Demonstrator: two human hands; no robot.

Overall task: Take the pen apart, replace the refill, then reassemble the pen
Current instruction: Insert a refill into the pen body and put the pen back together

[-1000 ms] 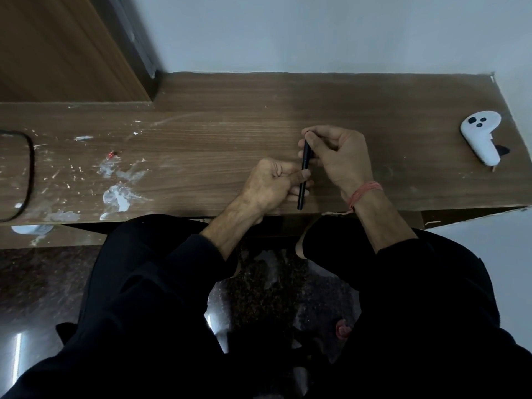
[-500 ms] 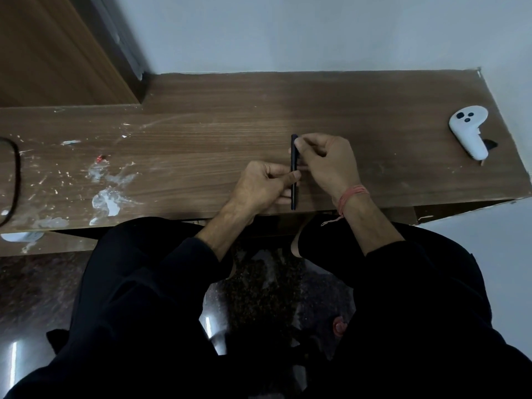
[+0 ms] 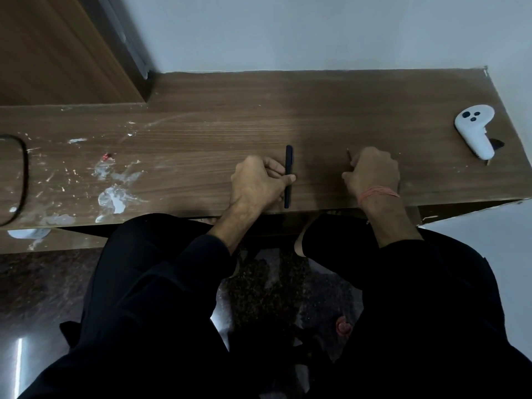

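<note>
- Pen [image 3: 288, 177]: dark barrel, pinched in left hand [image 3: 259, 182] betw. thumb and curled fingers, over near edge of table [image 3: 201, 133], roughly mid-length.
- Long axis runs near-to-far: 1 end pokes out past the knuckles toward the back wall, other end hangs about at the near table edge.
- Left hand: closed narrow on barrel around its middle; thumb tip lies across the barrel's right side.
- Right hand [image 3: 371, 174]: well apart from pen, off to its right, resting on table nr the near edge; curled into a loose fist.
- Thin stick-like piece [image 3: 348, 154] juts from top of right fist, tip toward far edge; prob. the refill, too small and dim to be sure. Old or new one: can't tell.
- Key relation: pen lies left of right hand, both long axes approx. parallel. Right hand holds the thin part, so likely the one to travel; left just steadies the barrel.
- Judgement: pen looks apart, refill swap stage. For re-entry, thin piece must line up w/ barrel's open end; which end is open isn't visible.
- Risk: thin part could slip or roll off the near edge if let go.
- White controller [image 3: 475, 131] at far right corner, white smears [image 3: 115, 197] at left: clear of the work.
</note>
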